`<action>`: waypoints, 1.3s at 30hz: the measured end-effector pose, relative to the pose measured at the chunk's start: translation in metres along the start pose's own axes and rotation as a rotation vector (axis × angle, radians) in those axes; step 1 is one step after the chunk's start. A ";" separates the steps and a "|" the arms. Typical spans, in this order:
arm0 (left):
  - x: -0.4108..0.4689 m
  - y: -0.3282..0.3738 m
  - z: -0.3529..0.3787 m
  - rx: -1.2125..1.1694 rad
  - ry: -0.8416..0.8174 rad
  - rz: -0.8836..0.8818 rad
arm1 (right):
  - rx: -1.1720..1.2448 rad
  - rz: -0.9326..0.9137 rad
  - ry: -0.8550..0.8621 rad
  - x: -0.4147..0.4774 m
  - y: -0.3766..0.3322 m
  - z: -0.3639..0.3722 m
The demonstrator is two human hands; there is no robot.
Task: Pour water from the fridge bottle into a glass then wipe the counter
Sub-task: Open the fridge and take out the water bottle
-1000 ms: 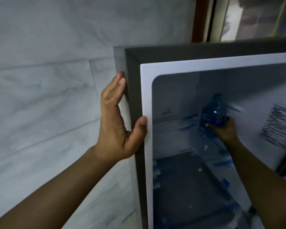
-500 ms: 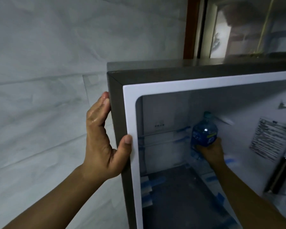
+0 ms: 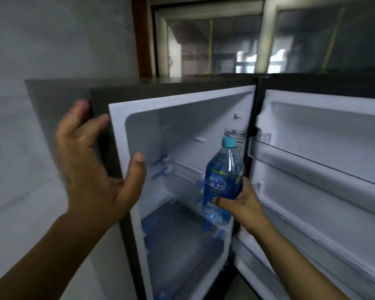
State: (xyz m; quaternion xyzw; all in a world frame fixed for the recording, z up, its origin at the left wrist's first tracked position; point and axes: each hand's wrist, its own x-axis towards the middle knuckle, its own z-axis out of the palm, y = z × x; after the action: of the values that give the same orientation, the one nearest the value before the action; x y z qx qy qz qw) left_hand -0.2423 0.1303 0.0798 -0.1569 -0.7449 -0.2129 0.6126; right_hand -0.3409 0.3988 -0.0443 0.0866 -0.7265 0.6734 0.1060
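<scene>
I am watching the water bottle (image 3: 222, 182), which is standing nearly upright with its pale blue cap on top and its long axis running close to vertical, tipped only slightly. It is sitting at the mouth of the fridge (image 3: 171, 87) compartment, just inside the right edge of the opening and clear of any shelf. My right hand (image 3: 238, 204) is wrapping its fingers around the lower body of the bottle, below the label, so the bottle is rising straight up out of that grip. My left hand (image 3: 95, 167) is well apart on the other side, spread wide with the thumb reaching across the white inner frame and the fingers beside the fridge's grey outer corner; whether it is touching, I cannot tell. The open door (image 3: 325, 169) is hanging to the right, close beside the holding hand. I judge the bottle needs to come straight toward me, keeping upright, between frame and door.
</scene>
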 end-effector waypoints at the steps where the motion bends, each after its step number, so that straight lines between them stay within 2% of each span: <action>1: 0.002 0.008 0.004 -0.040 0.008 0.042 | 0.006 0.008 0.015 -0.016 -0.009 -0.011; 6: 0.008 0.060 0.028 -0.260 0.060 0.182 | 0.008 0.057 0.097 -0.096 -0.053 -0.066; 8: 0.008 0.090 0.043 -0.372 0.026 0.192 | -0.009 0.063 0.123 -0.124 -0.065 -0.086; 12: 0.011 0.153 0.093 -0.646 -0.214 -0.078 | -0.038 0.056 0.187 -0.181 -0.087 -0.131; 14: 0.017 0.185 0.126 -0.678 -0.350 -0.157 | -0.066 0.043 0.220 -0.206 -0.090 -0.156; 19: 0.004 0.307 0.187 -0.651 -0.765 0.105 | -0.136 0.046 0.333 -0.265 -0.098 -0.228; 22: -0.020 0.374 0.191 -0.639 -0.917 0.219 | -0.119 0.076 0.331 -0.296 -0.104 -0.272; 25: -0.036 0.409 0.196 -0.477 -0.830 0.261 | -0.145 0.082 0.343 -0.315 -0.105 -0.307; 29: -0.045 0.422 0.199 -0.346 -0.712 0.067 | -0.177 0.096 0.320 -0.332 -0.106 -0.339; 34: -0.046 0.421 0.190 -0.257 -0.747 0.020 | -0.172 0.095 0.247 -0.341 -0.111 -0.356; 39: -0.049 0.390 0.164 -0.253 -0.746 0.100 | -0.169 0.069 0.195 -0.344 -0.116 -0.357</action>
State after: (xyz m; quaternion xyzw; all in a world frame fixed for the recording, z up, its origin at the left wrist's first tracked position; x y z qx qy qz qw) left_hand -0.1786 0.5507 0.0540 -0.3338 -0.8756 -0.2010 0.2855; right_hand 0.0346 0.7398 -0.0005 -0.0135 -0.7695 0.6181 0.1598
